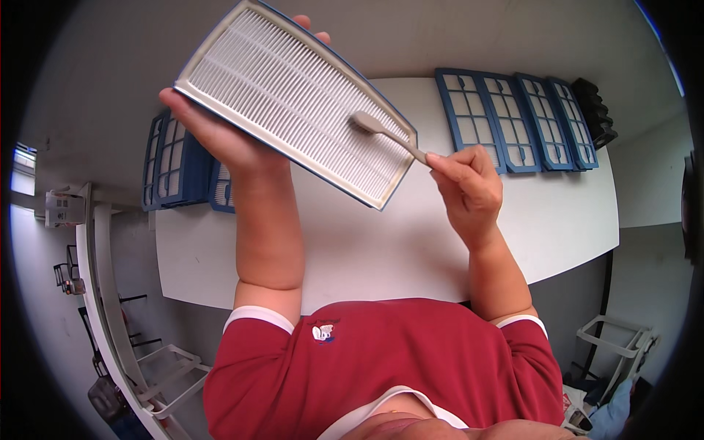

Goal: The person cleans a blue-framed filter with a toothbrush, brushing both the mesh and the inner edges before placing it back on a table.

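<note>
My left hand [231, 132] holds up a pleated air filter [286, 93] from below and behind, its fingertips showing past the far edge. The filter is tilted, with its white pleats facing me, a cream sealing rim and a thin blue frame edge. Between the thumb and fingers of my right hand [467, 187] is the handle of a small grey-brown brush [393, 137] shaped like a toothbrush. Its bristle head lies against the pleats near the filter's lower right end. Both forearms reach out over a white table [379, 258].
Several blue-framed filters [506, 121] lean in a row at the table's back right, beside a black ridged object [594, 113]. More blue-framed filters [176, 159] stand at the back left, partly behind my left arm. White metal frames [173, 379] stand at floor level on the left.
</note>
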